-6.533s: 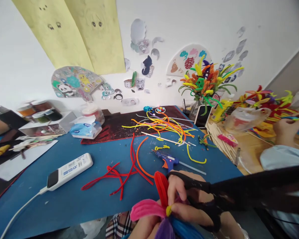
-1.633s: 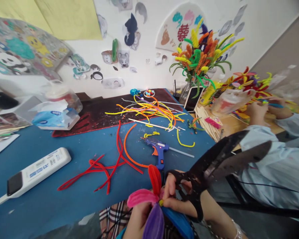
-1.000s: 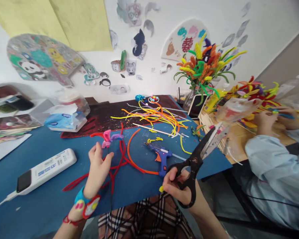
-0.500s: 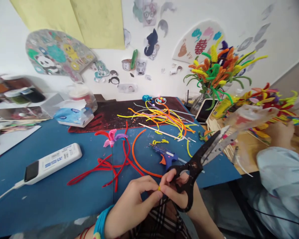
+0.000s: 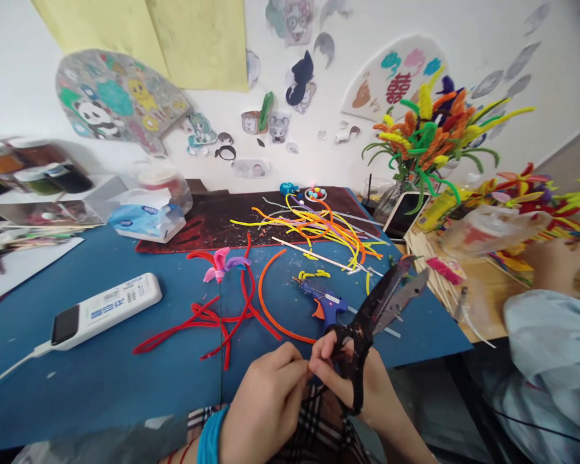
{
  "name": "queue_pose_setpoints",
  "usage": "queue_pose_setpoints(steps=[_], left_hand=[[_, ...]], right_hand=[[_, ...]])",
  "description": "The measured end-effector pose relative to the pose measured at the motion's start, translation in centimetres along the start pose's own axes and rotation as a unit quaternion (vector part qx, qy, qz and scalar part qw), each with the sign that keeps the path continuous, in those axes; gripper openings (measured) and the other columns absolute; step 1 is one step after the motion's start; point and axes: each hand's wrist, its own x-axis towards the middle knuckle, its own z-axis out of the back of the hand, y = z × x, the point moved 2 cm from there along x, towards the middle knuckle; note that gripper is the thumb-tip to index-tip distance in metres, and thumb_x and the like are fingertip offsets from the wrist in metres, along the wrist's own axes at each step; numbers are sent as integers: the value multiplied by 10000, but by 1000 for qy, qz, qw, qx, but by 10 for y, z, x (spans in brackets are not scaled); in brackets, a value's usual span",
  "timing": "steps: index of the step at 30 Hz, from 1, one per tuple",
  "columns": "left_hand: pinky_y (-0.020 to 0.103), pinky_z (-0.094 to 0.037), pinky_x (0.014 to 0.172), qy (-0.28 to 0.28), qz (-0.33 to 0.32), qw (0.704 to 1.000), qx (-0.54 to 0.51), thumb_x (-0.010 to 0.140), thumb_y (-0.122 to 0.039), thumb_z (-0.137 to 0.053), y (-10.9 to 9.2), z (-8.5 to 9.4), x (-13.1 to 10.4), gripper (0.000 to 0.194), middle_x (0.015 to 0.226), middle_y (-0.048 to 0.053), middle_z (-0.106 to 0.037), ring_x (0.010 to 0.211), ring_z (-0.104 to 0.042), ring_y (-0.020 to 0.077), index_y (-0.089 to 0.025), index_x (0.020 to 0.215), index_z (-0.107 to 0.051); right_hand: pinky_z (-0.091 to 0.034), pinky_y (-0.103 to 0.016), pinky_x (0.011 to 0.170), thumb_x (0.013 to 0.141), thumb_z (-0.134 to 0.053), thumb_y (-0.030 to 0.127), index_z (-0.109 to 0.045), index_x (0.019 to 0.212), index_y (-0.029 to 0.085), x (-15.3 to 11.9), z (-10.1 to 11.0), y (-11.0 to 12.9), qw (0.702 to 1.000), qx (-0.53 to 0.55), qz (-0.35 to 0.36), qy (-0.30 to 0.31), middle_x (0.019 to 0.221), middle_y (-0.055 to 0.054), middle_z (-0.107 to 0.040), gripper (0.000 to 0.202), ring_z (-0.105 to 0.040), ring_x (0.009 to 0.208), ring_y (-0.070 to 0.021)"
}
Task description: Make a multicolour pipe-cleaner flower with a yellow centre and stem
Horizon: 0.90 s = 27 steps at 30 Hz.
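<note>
My left hand (image 5: 269, 399) is closed in a pinch, its fingertips meeting those of my right hand (image 5: 341, 377) above my lap. The fingers now hide a small yellow piece that showed between them a moment earlier. Black-handled scissors (image 5: 362, 335) hang on my right hand, fingers through the handle loops, blades parted and pointing up and right. Beyond my hands lie an orange pipe cleaner (image 5: 265, 303), several red pipe cleaners (image 5: 244, 316) and a blue glue gun (image 5: 326, 303). To their left, a pink, purple and red pipe-cleaner flower (image 5: 218, 264) lies on a thin dark stem.
A dark mat (image 5: 212, 222) carries a heap of yellow and orange pipe cleaners (image 5: 319, 225). At left are a white device with a cable (image 5: 111, 306) and a tissue pack (image 5: 147, 216). A pipe-cleaner bouquet (image 5: 430, 135) and phone (image 5: 406, 216) stand right, near another person's sleeve (image 5: 551, 348).
My left hand has rolled over, its knuckles now covering the yellow piece. The scissors have swung more upright in my right hand. The view has shifted slightly.
</note>
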Motion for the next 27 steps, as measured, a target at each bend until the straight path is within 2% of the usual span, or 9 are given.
queue_pose_setpoints(steps=[3, 5, 7, 10, 13, 18, 21, 24, 27], left_hand=[[249, -414, 597, -27, -38, 995, 87, 936, -108, -368, 0, -8, -6, 292, 755, 56, -566, 653, -514, 140, -147, 788, -617], [257, -427, 619, -28, -38, 994, 99, 939, -120, -381, -1, -9, -8, 278, 769, 58, -584, 664, -526, 145, -156, 805, -623], [249, -445, 646, -22, -19, 999, 42, 936, -163, -432, -2, -6, -8, 233, 797, 55, -606, 692, -554, 143, -173, 834, -641], [231, -449, 645, -11, 44, 996, -79, 904, -233, -527, -3, 0, -5, 147, 797, 43, -620, 704, -572, 136, -187, 865, -661], [237, -436, 637, -12, 87, 984, -152, 871, -243, -571, -1, 2, -1, 161, 732, 37, -628, 684, -571, 138, -172, 764, -669], [239, -406, 571, -71, 142, 955, -249, 831, -320, -619, 10, -3, 1, 238, 650, 33, -596, 602, -522, 128, -148, 682, -690], [238, -379, 549, -74, 154, 956, -240, 825, -345, -630, 12, -8, 1, 259, 626, 23, -572, 581, -494, 121, -148, 667, -690], [239, -377, 554, -58, 150, 965, -206, 833, -336, -620, 10, -10, 1, 266, 628, 24, -580, 593, -507, 126, -156, 646, -674], [240, -407, 572, -42, 140, 975, -168, 823, -306, -630, 8, -6, 1, 183, 667, 22, -594, 612, -534, 132, -166, 709, -663]], right_hand=[[-439, -243, 624, 810, -657, 298, -466, 779, 200, 2, 1, 2, 1000, 21, -15, 16, 752, 6, -576, 217, -522, 660, -113], [-441, -237, 613, 799, -669, 296, -452, 782, 203, 3, 2, 2, 997, 59, -32, 26, 741, 16, -563, 237, -520, 645, -108], [-442, -236, 603, 787, -684, 285, -444, 783, 203, 3, 3, 2, 995, 89, -39, 35, 733, 20, -561, 253, -518, 627, -103], [-442, -236, 607, 784, -696, 276, -445, 776, 199, 3, 5, 3, 994, 100, -31, 41, 732, 16, -572, 262, -520, 631, -101], [-436, -234, 595, 776, -712, 282, -467, 785, 194, 3, 4, 3, 993, 101, -36, 44, 734, 10, -595, 261, -520, 621, -98], [-455, -254, 659, 760, -729, 274, -465, 803, 209, 1, 3, -4, 990, 136, -29, 2, 815, -11, -669, 275, -593, 729, -132], [-448, -241, 638, 761, -721, 253, -445, 788, 215, -2, 1, -9, 988, 151, -31, -14, 799, 2, -675, 280, -590, 703, -120], [-449, -239, 621, 763, -711, 242, -436, 768, 212, -2, -1, -9, 989, 147, -34, -1, 756, 6, -661, 277, -578, 666, -116], [-442, -239, 602, 771, -706, 268, -429, 761, 209, -1, 0, -5, 988, 146, -48, 17, 728, 9, -639, 283, -553, 632, -110]])
